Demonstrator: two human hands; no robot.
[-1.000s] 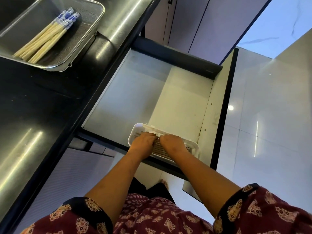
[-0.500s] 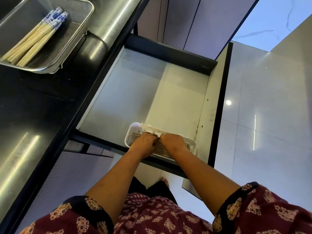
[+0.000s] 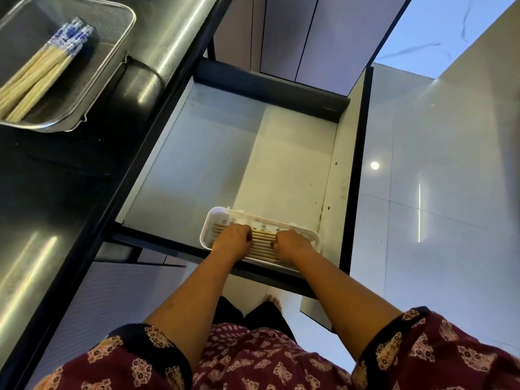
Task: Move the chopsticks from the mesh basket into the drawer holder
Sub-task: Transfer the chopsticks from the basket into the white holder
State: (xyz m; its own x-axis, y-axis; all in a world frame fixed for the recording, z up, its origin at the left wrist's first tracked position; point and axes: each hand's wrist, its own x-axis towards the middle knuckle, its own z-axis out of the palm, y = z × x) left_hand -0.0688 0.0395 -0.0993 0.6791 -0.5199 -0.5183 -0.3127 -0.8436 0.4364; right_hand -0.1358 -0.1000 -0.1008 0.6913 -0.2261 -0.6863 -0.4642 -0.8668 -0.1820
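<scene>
Both hands, left (image 3: 232,240) and right (image 3: 292,245), lay curled on chopsticks (image 3: 263,243) in the holder (image 3: 209,220), lower centre; grip unclear. More chopsticks (image 3: 42,71) waited upper left in the basket (image 3: 112,40). Best level them flat.

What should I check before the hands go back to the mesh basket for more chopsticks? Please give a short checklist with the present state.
1. Chopsticks in holder lie flat in the white holder: ok.
2. Left hand is empty: cannot tell, fingers curled on the sticks.
3. Right hand is empty: cannot tell.
4. Drawer is open: ok.
5. Chopsticks in basket remain in the mesh basket: ok.
</scene>
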